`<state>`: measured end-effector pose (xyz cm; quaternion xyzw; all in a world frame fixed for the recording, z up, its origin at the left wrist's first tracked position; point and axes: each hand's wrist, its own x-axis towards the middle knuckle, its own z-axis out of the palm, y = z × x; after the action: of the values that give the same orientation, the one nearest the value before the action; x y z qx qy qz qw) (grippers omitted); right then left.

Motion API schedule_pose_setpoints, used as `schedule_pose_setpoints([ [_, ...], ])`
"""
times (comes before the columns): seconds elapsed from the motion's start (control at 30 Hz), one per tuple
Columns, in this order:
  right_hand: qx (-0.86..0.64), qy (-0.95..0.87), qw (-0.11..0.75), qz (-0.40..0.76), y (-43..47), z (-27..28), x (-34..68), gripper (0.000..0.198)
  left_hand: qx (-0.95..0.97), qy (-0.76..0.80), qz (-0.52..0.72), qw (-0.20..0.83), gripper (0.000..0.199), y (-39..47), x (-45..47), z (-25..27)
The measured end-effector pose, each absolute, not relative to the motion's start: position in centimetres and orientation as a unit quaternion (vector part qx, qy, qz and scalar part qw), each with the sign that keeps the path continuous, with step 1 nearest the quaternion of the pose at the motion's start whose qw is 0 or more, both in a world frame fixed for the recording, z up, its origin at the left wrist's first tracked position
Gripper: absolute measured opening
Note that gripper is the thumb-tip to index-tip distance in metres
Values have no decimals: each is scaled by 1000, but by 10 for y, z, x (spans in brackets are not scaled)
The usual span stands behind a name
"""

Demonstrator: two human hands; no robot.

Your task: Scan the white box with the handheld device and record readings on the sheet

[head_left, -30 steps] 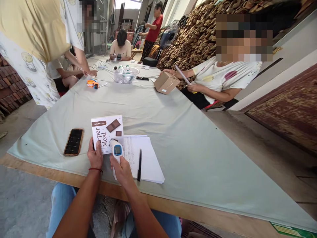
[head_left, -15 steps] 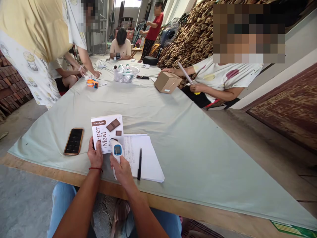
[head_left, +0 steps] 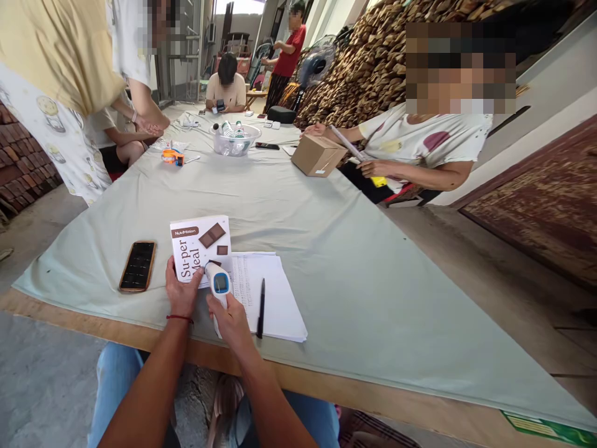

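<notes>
Two hands hold a white box and a white gadget over a table.
The left hand (head_left: 183, 291) grips the lower left of the white box (head_left: 215, 252), thumb across its front, which says "NutriMotion" and "Su-per Meal". The right hand (head_left: 233, 320) is wrapped around the white gadget (head_left: 220, 284), its nose at the box. Next to them are papers (head_left: 285, 308) with writing too small to read, a black pen (head_left: 261, 308) on top, and a phone (head_left: 138, 266) on the left.

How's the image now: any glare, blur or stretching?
Head view: the bright opening at the top is blown out; head view: lettering on the white box is sharp, but writing on the paper and any reading on the thermometer are illegible; head view: wide-angle stretching shows toward the edges.
</notes>
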<state>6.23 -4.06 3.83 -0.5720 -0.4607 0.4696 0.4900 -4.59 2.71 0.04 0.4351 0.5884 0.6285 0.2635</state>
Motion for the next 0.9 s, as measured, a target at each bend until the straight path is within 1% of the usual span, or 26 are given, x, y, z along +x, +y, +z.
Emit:
schedule_pose_setpoints([
  [0.13,-565,-451,486,491,-45,41,68,31,452,599,611,252,73,27,-45,-1],
  [0.3,-560,-449,500,485,-55,48,79,31,478,565,633,227,77,28,-45,-6],
  [0.47,-540,-426,540,486,-67,61,94,38,492,567,650,118,80,26,-46,-7],
  [0.57,-537,-391,577,475,-75,69,106,38,501,581,639,51,88,27,-50,-10],
  [0.63,-542,-369,597,462,-80,72,116,39,500,593,630,37,93,30,-55,-14],
  [0.77,-562,-324,621,441,-88,75,135,41,504,606,616,24,96,34,-57,-17],
  [0.83,-572,-306,626,432,-92,76,142,43,521,600,606,-28,96,33,-53,-15],
  [0.9,-577,-300,630,425,-96,77,147,42,555,581,588,-97,92,28,-47,-12],
])
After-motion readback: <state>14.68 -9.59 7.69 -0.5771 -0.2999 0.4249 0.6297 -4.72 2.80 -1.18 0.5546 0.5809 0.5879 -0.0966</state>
